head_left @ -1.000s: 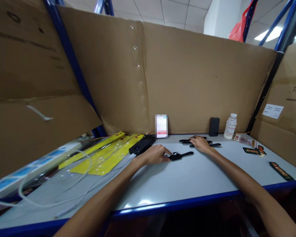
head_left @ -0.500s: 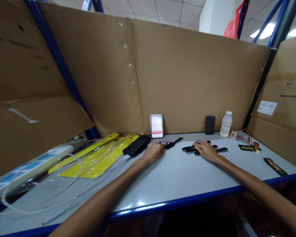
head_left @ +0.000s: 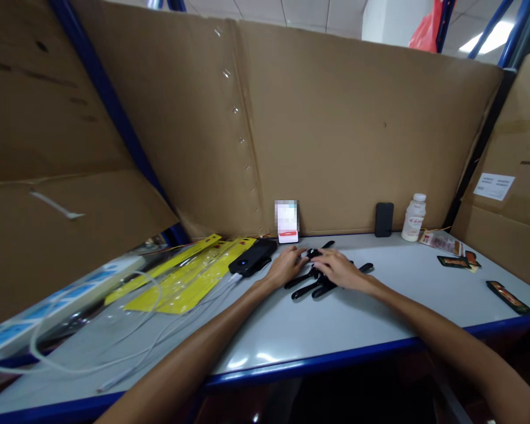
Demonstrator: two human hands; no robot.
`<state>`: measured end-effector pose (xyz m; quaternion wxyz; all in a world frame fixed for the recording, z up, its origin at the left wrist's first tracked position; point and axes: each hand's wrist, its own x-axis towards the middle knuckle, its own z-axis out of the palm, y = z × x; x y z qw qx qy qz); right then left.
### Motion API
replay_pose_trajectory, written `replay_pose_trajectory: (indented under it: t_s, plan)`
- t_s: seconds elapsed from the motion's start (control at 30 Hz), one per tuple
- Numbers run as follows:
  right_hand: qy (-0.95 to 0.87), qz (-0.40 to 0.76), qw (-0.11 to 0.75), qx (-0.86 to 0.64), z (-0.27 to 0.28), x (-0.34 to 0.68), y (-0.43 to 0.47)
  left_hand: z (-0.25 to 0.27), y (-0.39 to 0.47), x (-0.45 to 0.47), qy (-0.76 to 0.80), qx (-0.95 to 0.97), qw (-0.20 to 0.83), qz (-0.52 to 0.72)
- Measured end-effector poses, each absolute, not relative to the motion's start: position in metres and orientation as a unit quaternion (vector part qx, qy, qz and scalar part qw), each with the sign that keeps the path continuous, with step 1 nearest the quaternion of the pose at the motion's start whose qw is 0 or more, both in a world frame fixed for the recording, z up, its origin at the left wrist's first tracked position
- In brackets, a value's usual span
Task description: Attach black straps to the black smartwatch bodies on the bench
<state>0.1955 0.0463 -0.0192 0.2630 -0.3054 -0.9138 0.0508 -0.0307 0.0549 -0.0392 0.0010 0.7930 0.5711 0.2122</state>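
A pile of slim black pieces with rounded, strap-like ends, resembling wristwatches (head_left: 307,289), lies fanned out on the table between and below my hands. My right hand (head_left: 341,271) is over the pile, its fingers and thumb bent around the black pieces and partly hiding them. A black piece with a shiny round middle (head_left: 312,253) sits between the fingertips of both hands. My left hand (head_left: 287,265) rests just left of it, fingers apart and slightly bent, tips near its edge.
A lit phone (head_left: 287,222) leans on the cardboard wall (head_left: 318,129). Left are a black power bank (head_left: 252,257), yellow packaging (head_left: 189,282), white cables (head_left: 159,335) and a power strip (head_left: 70,309). Right are a dark phone (head_left: 384,219), a bottle (head_left: 414,218) and small packets (head_left: 507,296).
My right hand has moved left, and the black pieces with it, so they lie close beside my left hand. The view has shifted slightly.
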Motion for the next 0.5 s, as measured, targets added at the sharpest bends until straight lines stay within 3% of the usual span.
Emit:
replay_pose_trajectory:
  t_s: [0.1,0.17,0.37,0.5]
  plan:
    - [-0.841,-0.032,0.35,-0.412,0.002,0.213,0.061,-0.031,0.042,-0.029,0.547,0.8,-0.033,0.245]
    - [-0.791,-0.093,0.361,-0.486,0.009,0.231,0.067,-0.027,0.031,-0.025,0.54,0.81,-0.042,0.226]
    - [-0.815,-0.067,0.24,-0.523,0.004,0.258,0.071,-0.03,0.011,-0.01,0.565,0.804,-0.064,0.175]
    - [-0.826,-0.046,0.23,-0.513,0.006,0.252,0.072,-0.037,0.008,-0.001,0.615,0.769,-0.05,0.165]
